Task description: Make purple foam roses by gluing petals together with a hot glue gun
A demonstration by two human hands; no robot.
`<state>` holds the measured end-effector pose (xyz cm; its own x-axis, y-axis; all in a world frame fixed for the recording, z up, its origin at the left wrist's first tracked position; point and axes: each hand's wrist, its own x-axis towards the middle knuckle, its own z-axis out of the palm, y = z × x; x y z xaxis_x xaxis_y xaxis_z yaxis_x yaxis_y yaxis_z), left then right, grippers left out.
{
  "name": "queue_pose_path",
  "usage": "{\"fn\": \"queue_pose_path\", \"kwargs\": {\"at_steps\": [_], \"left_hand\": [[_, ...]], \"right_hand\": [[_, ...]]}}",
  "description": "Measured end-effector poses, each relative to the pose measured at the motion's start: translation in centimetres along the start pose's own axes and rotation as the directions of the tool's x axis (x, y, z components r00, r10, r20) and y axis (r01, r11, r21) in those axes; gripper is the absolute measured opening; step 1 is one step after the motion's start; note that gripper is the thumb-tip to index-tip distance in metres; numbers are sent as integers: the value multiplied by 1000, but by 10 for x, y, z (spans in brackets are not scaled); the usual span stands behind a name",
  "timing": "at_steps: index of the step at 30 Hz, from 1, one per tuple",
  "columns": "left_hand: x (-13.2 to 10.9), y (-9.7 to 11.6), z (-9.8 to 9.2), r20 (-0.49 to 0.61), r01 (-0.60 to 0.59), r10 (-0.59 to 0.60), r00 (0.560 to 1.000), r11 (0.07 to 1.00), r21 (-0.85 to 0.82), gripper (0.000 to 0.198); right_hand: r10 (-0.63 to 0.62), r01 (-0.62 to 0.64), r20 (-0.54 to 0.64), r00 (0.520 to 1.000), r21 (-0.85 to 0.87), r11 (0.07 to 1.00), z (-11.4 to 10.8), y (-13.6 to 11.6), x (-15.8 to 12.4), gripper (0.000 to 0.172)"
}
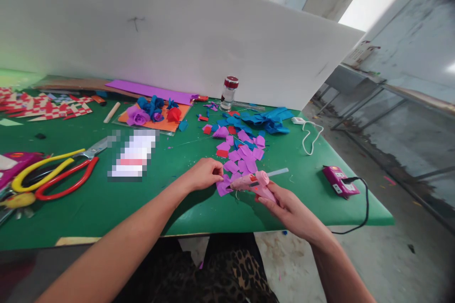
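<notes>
My right hand (284, 203) is wrapped round the handle of a pink hot glue gun (254, 182), with a clear glue stick (279, 172) poking out of its back end. The gun's nozzle points left and meets a purple paper petal (223, 187), or sits just over it. Pinched between the fingertips of my left hand (206, 173) is the edge of that same petal. Just beyond both hands lies a scatter of loose purple petals (245, 152), with red and blue paper pieces among them.
Crumpled blue paper (273, 120) and a red-lidded glass jar (229, 93) stand at the back. Finished paper flowers (152, 110) rest on an orange sheet. Large scissors (67, 165) lie at the left. A purple power socket box (341, 182) with a black cord sits at the right.
</notes>
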<state>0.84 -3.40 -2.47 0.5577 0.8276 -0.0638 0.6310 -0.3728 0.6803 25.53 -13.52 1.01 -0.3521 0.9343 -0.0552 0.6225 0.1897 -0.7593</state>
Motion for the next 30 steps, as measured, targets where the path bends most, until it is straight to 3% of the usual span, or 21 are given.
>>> {"fn": "queue_pose_path", "kwargs": {"at_steps": [30], "left_hand": [[0,2,-1,4,1,-1,1000,1000,-5,6]], "right_hand": [[-21,19,-22,1000,-87,996,5,3,2,26]]}}
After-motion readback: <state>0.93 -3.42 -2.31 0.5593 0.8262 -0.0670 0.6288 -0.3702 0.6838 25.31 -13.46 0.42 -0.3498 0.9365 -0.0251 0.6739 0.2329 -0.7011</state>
